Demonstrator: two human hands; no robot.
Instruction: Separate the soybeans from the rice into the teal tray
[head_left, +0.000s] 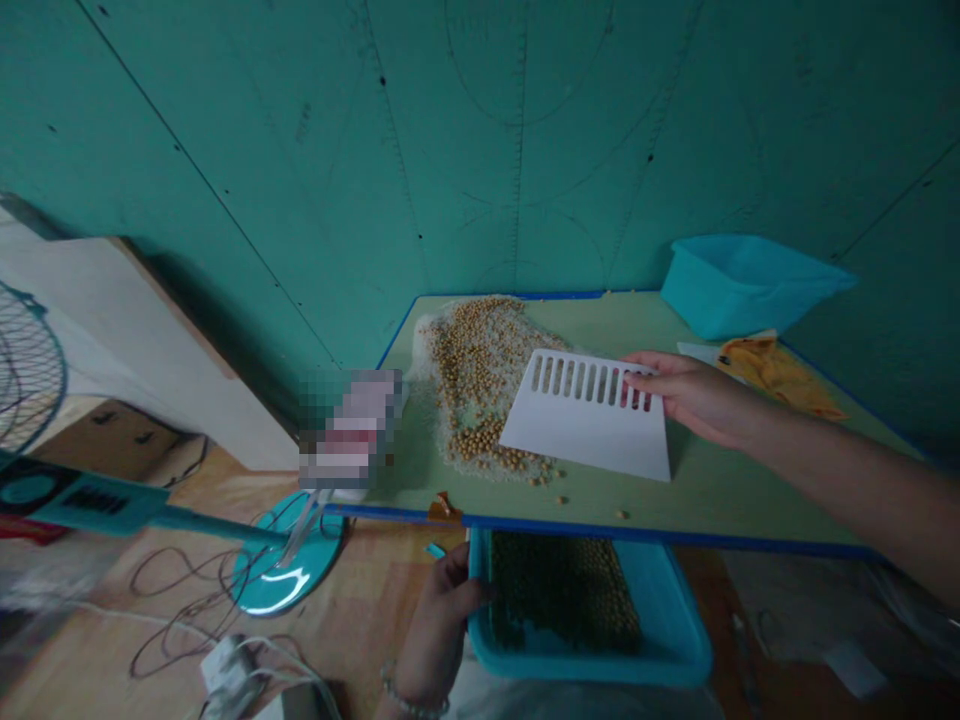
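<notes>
My right hand (694,392) grips a white plastic scraper (592,412) with a row of slots along its top edge, held on the green table (720,480) beside a heap of yellow beans mixed with white grains (480,385). Below the table's front edge, my left hand (439,625) holds the rim of a blue tub (675,650) that contains green beans (562,590) under a mesh. A few loose beans lie near the table's edge.
An empty turquoise bin (742,282) stands at the table's far right, with a yellow packet (776,372) next to it. A teal fan's stand and base (289,570) and cables lie on the wooden floor to the left. A teal wall is behind.
</notes>
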